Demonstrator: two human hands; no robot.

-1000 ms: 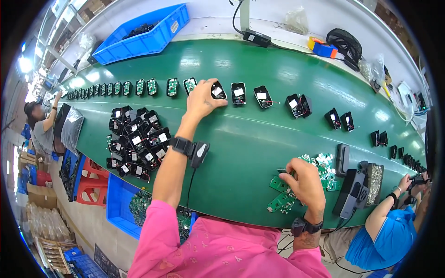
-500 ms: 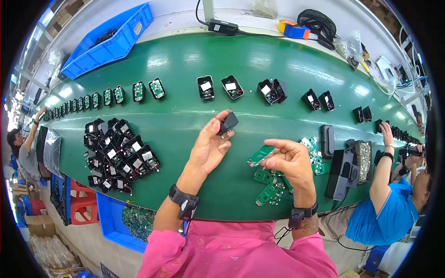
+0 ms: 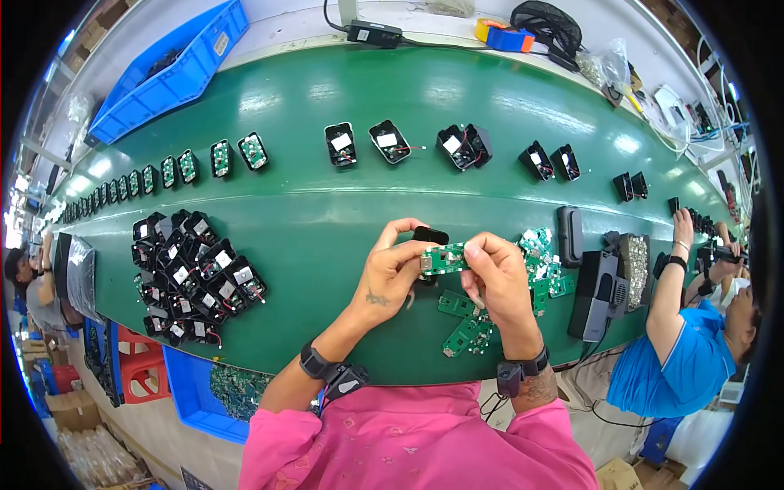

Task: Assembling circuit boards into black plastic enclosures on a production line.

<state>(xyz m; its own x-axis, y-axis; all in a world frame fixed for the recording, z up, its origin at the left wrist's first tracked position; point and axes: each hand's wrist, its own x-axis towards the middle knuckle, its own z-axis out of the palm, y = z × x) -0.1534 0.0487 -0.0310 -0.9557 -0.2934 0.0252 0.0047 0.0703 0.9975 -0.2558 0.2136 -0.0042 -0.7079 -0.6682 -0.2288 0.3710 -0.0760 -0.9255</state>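
Note:
My left hand [image 3: 388, 273] is closed around a small black plastic housing [image 3: 430, 235], whose lower part my fingers and a board cover. Between the thumb and fingers of my right hand [image 3: 501, 278] is a green circuit board [image 3: 445, 259], held by its right end. The board lies across the front of the housing, and my left thumb is at its left end. I cannot tell whether board and housing touch. Loose green circuit boards [image 3: 467, 333] lie on the table just below and beside my right hand.
A heap of black housings [image 3: 196, 278] with wires covers the table's left. More housings stand in a row beyond, some holding green boards [image 3: 253, 151]. A blue crate [image 3: 167, 73] is at the back left. A black-and-grey device [image 3: 596, 294] and a co-worker in blue [image 3: 678, 351] are at right.
My hands have come together. The housing has moved right and down in my left hand, and the board has shifted left and up to it. The whole view has shifted slightly.

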